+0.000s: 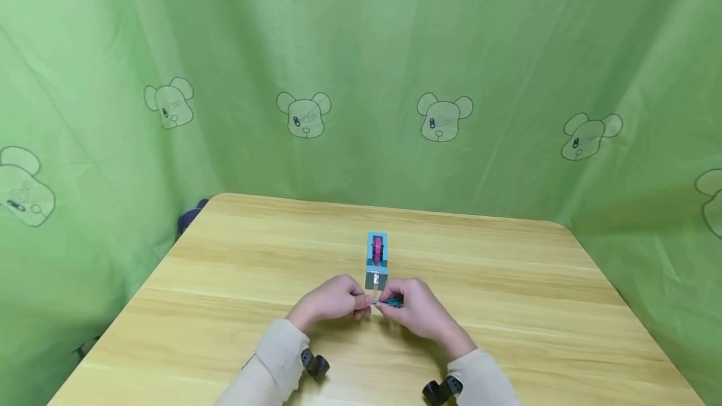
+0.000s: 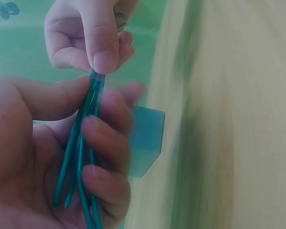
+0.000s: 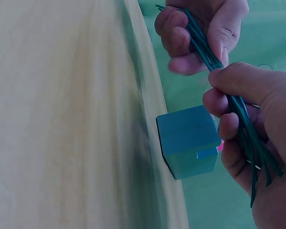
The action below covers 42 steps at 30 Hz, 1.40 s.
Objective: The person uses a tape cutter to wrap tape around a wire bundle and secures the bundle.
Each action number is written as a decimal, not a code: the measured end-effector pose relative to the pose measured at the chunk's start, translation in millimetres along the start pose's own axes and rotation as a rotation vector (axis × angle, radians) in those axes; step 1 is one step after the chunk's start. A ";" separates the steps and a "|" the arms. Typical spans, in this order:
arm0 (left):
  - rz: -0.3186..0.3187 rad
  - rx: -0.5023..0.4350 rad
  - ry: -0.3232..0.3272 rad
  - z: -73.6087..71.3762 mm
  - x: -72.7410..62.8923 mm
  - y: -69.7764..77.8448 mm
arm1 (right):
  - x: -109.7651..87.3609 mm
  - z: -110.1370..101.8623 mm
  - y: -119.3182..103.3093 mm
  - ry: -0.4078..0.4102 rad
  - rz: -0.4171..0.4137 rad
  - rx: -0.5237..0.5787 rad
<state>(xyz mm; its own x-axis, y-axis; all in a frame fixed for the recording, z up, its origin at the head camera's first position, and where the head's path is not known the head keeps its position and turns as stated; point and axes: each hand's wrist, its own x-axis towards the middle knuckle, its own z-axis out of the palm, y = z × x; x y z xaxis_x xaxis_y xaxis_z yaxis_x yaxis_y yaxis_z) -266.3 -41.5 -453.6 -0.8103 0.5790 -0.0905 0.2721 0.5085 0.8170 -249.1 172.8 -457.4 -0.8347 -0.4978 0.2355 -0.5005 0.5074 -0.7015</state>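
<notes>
Close together above the wooden table, both hands hold one bundle of thin green coated wires (image 3: 244,125). My left hand (image 1: 333,299) grips part of it between thumb and curled fingers; in the left wrist view, loose wire ends (image 2: 80,164) fan down across that palm. My right hand (image 1: 420,312) pinches the bundle beside the left thumb, and more wires trail along its palm in the right wrist view. Just beyond the hands stands a blue tape dispenser (image 1: 376,236) with a pink core (image 1: 378,249). Fingertips hide where the two grips meet.
The light wooden table (image 1: 254,249) stretches out around the hands. A green curtain (image 1: 361,30) with printed bear heads surrounds its back and sides. Past the left edge shows a dark purple object (image 1: 190,217). Each wrist carries a small black camera (image 1: 316,365).
</notes>
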 end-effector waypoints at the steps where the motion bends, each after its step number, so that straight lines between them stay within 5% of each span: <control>1: 0.007 -0.006 -0.002 -0.3 0.1 0.4 | 0.1 -0.3 -0.3 -0.001 0.001 -0.003; 23: 0.065 0.031 0.047 1.0 2.2 -2.8 | 1.2 -8.9 -1.4 -0.158 0.179 0.176; 42: 0.057 0.022 0.028 -0.6 -0.1 -2.6 | 0.2 -5.5 2.5 -0.102 0.090 0.067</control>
<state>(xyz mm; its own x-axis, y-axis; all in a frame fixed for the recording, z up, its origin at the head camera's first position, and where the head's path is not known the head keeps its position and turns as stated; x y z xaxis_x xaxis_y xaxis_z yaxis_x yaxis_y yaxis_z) -267.2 -43.3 -455.4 -0.8070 0.5898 -0.0280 0.3294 0.4890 0.8077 -251.8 177.8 -455.4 -0.8460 -0.5233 0.1023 -0.4056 0.5069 -0.7606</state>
